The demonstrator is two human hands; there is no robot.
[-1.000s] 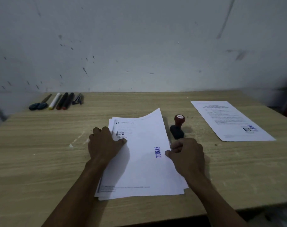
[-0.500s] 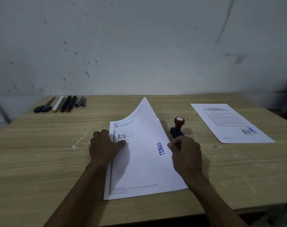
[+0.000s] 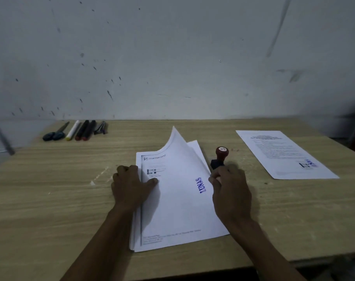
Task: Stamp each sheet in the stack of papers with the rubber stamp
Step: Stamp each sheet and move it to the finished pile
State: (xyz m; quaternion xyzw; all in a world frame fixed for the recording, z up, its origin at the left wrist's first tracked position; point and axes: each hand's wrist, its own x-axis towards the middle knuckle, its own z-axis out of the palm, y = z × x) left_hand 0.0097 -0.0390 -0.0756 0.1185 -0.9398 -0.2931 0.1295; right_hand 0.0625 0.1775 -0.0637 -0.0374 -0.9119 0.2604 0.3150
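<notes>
Two hands work the stack of papers (image 3: pixel 172 209) near the table's (image 3: pixel 50 199) front edge. The left hand (image 3: pixel 132 184) lies with fingers flat and close together on the stack's left margin, thumb pressing the top sheet (image 3: pixel 178 169). The right hand (image 3: pixel 230 189) pinches that sheet's right edge, curling its far corner upward; a blue LUNAS mark (image 3: pixel 201 185) sits just left of the fingers. The rubber stamp (image 3: pixel 219 157) stands upright just beyond the right hand. A single stamped sheet (image 3: pixel 282 153) lies toward the right edge, pens and scissors (image 3: pixel 75 130) at the far left corner.
</notes>
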